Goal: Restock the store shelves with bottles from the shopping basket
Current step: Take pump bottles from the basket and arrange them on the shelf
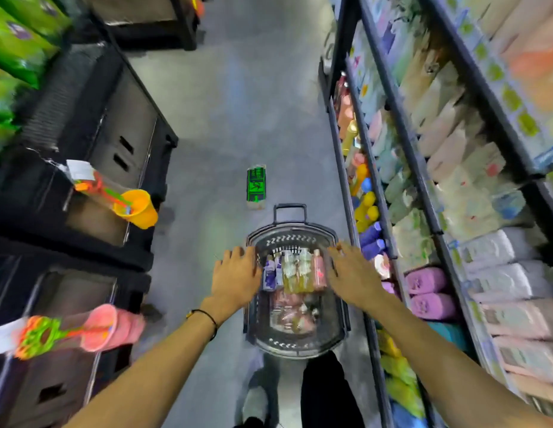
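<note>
A dark plastic shopping basket (295, 234) stands on the grey aisle floor in front of my feet. Inside it, several bottles (295, 271) lie side by side: purple, clear yellowish and pink ones, with more pink packs beneath. My left hand (236, 274) hovers over the basket's left rim with fingers spread and straight. My right hand (351, 273) reaches over the right rim, fingers also extended, holding nothing. The store shelves (389, 193) with rows of coloured bottles run along my right side.
Dark shelving units (93, 140) stand on the left, with hanging toy sets in an orange cup (136, 208) and a pink cup (111, 325) sticking into the aisle. A green floor sticker (256, 186) lies ahead. Purple packs (426, 291) sit low on the right.
</note>
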